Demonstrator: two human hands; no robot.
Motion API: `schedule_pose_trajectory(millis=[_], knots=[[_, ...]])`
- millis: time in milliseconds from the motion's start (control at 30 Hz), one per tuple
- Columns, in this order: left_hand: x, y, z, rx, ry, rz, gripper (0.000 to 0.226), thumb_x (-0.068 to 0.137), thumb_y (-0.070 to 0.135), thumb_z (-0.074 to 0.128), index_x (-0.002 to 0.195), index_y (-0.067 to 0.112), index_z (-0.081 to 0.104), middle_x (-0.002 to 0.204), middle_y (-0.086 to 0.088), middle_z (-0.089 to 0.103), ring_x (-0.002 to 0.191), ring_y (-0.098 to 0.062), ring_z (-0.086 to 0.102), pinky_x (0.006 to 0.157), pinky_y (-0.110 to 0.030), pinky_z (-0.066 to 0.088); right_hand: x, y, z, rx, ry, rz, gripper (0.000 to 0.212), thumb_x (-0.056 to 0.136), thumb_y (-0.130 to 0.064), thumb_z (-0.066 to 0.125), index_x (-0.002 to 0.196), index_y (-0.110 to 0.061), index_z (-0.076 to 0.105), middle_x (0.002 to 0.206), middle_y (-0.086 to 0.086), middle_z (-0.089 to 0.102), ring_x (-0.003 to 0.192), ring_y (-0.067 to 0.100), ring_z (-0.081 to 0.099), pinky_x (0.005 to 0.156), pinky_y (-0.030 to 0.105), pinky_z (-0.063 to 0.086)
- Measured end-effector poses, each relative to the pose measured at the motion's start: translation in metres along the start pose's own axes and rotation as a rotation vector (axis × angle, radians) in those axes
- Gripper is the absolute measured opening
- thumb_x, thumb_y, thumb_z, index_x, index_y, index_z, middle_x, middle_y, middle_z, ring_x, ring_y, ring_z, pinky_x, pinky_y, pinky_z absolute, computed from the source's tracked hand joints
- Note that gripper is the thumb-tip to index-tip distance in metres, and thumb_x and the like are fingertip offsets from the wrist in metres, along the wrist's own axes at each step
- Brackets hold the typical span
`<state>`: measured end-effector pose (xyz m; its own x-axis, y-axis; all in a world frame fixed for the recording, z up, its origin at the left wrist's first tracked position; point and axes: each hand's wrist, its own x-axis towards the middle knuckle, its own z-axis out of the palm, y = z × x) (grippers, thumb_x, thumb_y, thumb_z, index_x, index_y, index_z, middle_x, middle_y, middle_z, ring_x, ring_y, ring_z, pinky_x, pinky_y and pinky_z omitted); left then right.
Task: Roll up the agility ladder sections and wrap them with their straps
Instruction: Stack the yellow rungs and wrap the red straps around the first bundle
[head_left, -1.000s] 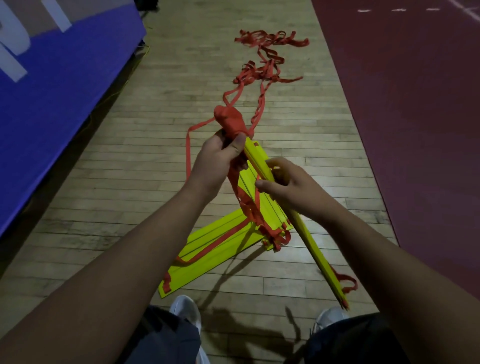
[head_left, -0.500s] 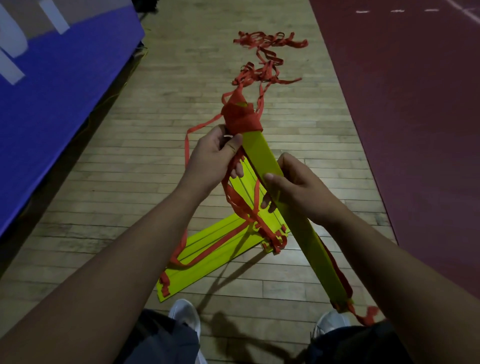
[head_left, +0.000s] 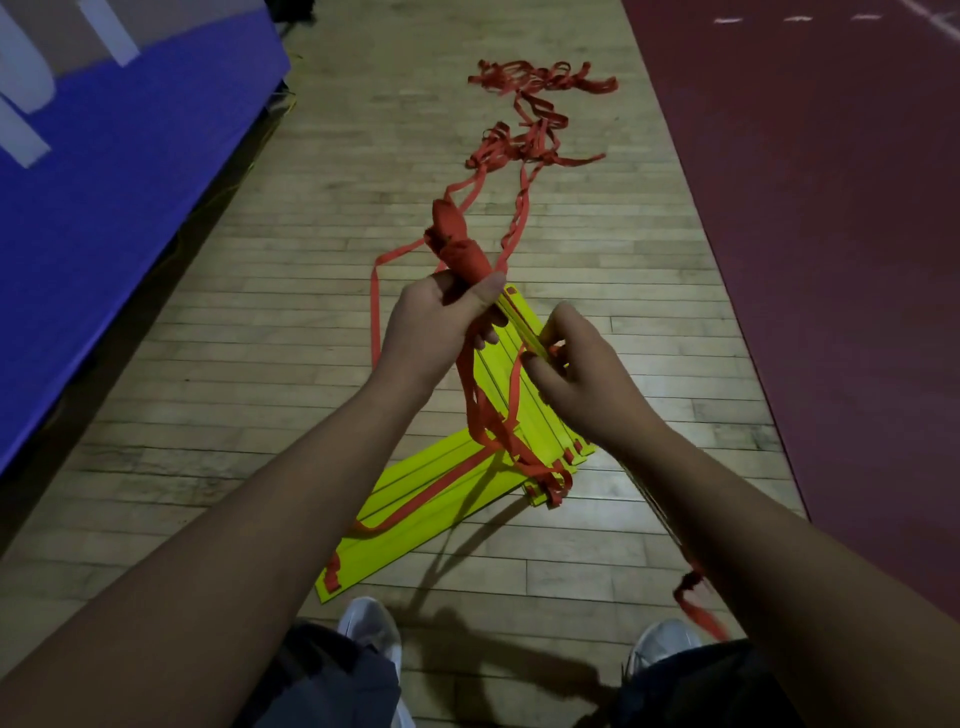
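At six o'clock, flat yellow plastic rungs (head_left: 447, 499) lie fanned on the wooden floor (head_left: 260, 364), not yet bundled. At centre, the left hand (head_left: 441, 332) grips a yellow rung bundle (head_left: 467, 257) at its red-wrapped end, and the right hand (head_left: 576, 374) pinches its edge. At twelve o'clock, loose red webbing (head_left: 530, 140) lies unwound. The task looks about midway.

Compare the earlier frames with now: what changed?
The bundle rolled about its length, from flat face up half a second ago to edge-on. Left hand still grips its wrapped end, right hand its middle. Floor rungs and loose strap lie unchanged.
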<state>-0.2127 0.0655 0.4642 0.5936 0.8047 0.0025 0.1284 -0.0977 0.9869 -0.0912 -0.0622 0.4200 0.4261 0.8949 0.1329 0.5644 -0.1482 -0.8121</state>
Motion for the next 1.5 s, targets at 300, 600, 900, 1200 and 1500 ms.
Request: schedule_pose_trajectory(millis=[300, 600, 900, 1200, 1500], knots=[[0.000, 0.004, -0.011, -0.107, -0.045, 0.064, 0.017, 0.105, 0.007, 0.048, 0.094, 0.010, 0.060, 0.069, -0.002, 0.065, 0.057, -0.011, 0.060, 0.059, -0.020, 0.050, 0.003, -0.002, -0.019, 0.226, -0.146, 0.142, 0.037, 0.100, -0.043, 0.058, 0.097, -0.007, 0.069, 0.085, 0.021, 0.068, 0.069, 0.024, 0.061, 0.066, 0.039, 0.047], [0.004, -0.001, -0.015, 0.209, -0.053, 0.088, 0.024, 0.102, 0.034, 0.058, 0.092, 0.015, 0.069, 0.071, -0.007, 0.075, 0.046, -0.022, 0.058, 0.049, -0.026, 0.045, -0.001, -0.009, -0.015, 0.415, -0.038, 0.080, 0.015, 0.106, -0.016, 0.052, 0.109, -0.002, 0.057, 0.092, 0.019, 0.073, 0.068, 0.034, 0.070, 0.065, 0.052, 0.057], [-0.005, -0.004, 0.000, 0.267, 0.011, 0.051, 0.031, 0.094, 0.047, 0.067, 0.088, 0.017, 0.073, 0.075, 0.003, 0.077, 0.049, -0.011, 0.061, 0.056, -0.024, 0.047, -0.003, -0.008, 0.006, -0.015, 0.078, -0.053, 0.038, 0.101, -0.007, 0.053, 0.137, -0.021, 0.059, 0.078, -0.022, 0.057, 0.070, -0.008, 0.057, 0.063, 0.009, 0.037], [0.000, 0.000, -0.008, -0.031, -0.028, 0.072, 0.019, 0.102, 0.006, 0.054, 0.088, 0.012, 0.066, 0.062, 0.004, 0.068, 0.056, -0.008, 0.062, 0.057, -0.018, 0.049, 0.003, -0.009, -0.012, 0.180, -0.135, 0.116, 0.028, 0.089, -0.032, 0.076, 0.112, -0.020, 0.066, 0.091, 0.010, 0.072, 0.081, 0.026, 0.069, 0.077, 0.048, 0.055], [-0.001, 0.006, -0.013, -0.134, -0.069, 0.130, 0.015, 0.105, 0.008, 0.048, 0.101, 0.011, 0.063, 0.075, -0.004, 0.067, 0.057, -0.011, 0.060, 0.056, -0.021, 0.047, 0.001, -0.011, -0.019, 0.412, -0.185, 0.067, 0.014, 0.097, -0.028, 0.064, 0.106, -0.017, 0.062, 0.096, 0.019, 0.073, 0.088, 0.033, 0.074, 0.079, 0.049, 0.059]])
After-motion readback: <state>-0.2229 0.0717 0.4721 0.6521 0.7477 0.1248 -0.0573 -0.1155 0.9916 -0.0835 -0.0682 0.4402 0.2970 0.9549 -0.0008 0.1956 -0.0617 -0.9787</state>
